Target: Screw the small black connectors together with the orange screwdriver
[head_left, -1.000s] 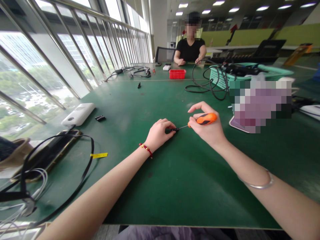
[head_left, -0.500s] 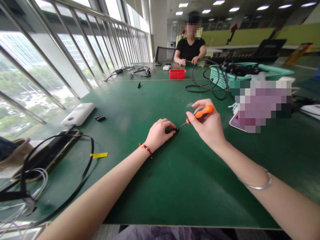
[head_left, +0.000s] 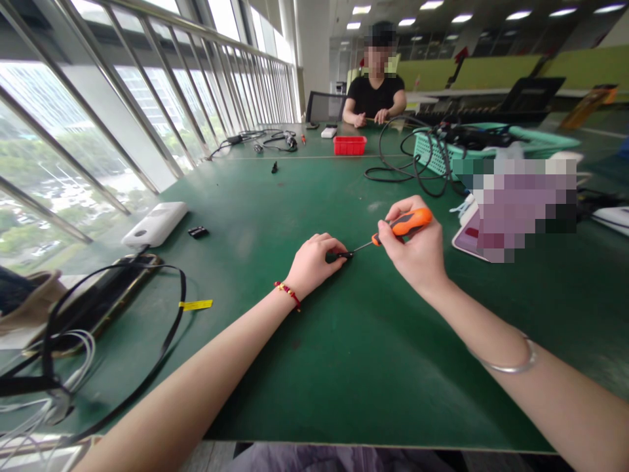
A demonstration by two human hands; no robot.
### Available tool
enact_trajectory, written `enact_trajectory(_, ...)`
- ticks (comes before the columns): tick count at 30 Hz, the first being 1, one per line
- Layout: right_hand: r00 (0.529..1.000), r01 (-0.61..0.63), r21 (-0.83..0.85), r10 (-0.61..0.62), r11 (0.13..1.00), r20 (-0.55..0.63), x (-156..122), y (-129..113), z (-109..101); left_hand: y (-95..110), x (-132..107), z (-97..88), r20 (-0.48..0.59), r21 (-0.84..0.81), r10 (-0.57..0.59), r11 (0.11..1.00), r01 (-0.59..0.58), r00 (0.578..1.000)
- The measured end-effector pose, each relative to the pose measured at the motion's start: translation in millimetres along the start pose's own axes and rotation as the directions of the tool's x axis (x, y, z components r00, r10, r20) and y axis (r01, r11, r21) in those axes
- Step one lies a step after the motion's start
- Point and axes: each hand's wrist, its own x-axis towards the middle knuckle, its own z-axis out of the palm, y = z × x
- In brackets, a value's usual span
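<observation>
My left hand (head_left: 317, 261) rests on the green table (head_left: 314, 373), its fingers pinching a small black part (head_left: 346, 255) against the surface. What kind of part it is I cannot make out, since the fingers cover much of it. My right hand (head_left: 417, 252) is closed round the orange and black handle of a screwdriver (head_left: 411, 223). The screwdriver is tilted, its thin metal shaft pointing down and left. The tip meets the right end of the black part, though whether it sits in a screw is too small to tell.
Left lie a small black piece (head_left: 198, 232), a white power bank (head_left: 156, 224), a dark phone (head_left: 105, 301) and looped cables. Farther off are a red bin (head_left: 350, 145) and another black piece (head_left: 274, 167). A teal basket (head_left: 432, 157) with cables stands right. Someone sits opposite.
My right hand has shifted slightly to the right, and the screwdriver handle has turned a little and leans lower. My left hand and the black part have hardly moved.
</observation>
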Motion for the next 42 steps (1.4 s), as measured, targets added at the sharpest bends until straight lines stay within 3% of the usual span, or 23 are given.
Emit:
enact_trajectory(14,0.999,-0.027,-0.003,0.027,1.0,0.041,-0.1,1.0,0.6,0.6,-0.3,1.2,-0.002,-0.005,-0.01,1.0,0.009,1.0)
enact_trajectory(26,0.984,-0.164,-0.074,0.169,0.984,0.065,1.3,0.8,0.4,0.1,0.5,1.2,0.0,-0.003,-0.007,1.0,0.007,1.0)
enact_trajectory(31,0.972,-0.206,-0.029,0.208,0.978,0.107,3.2,-3.6,-1.4,1.5,0.1,-0.1,0.001,-0.004,-0.009,1.0,0.009,1.0)
enact_trajectory(39,0.986,-0.157,0.055,0.154,0.986,0.066,2.4,-0.5,0.7,0.3,0.5,1.5,0.002,-0.003,-0.002,1.0,0.002,1.0)
enact_trajectory(42,0.987,-0.149,0.011,0.148,0.989,0.068,1.3,-0.3,0.8,0.6,0.6,1.1,0.002,-0.005,-0.001,1.0,0.001,1.0)
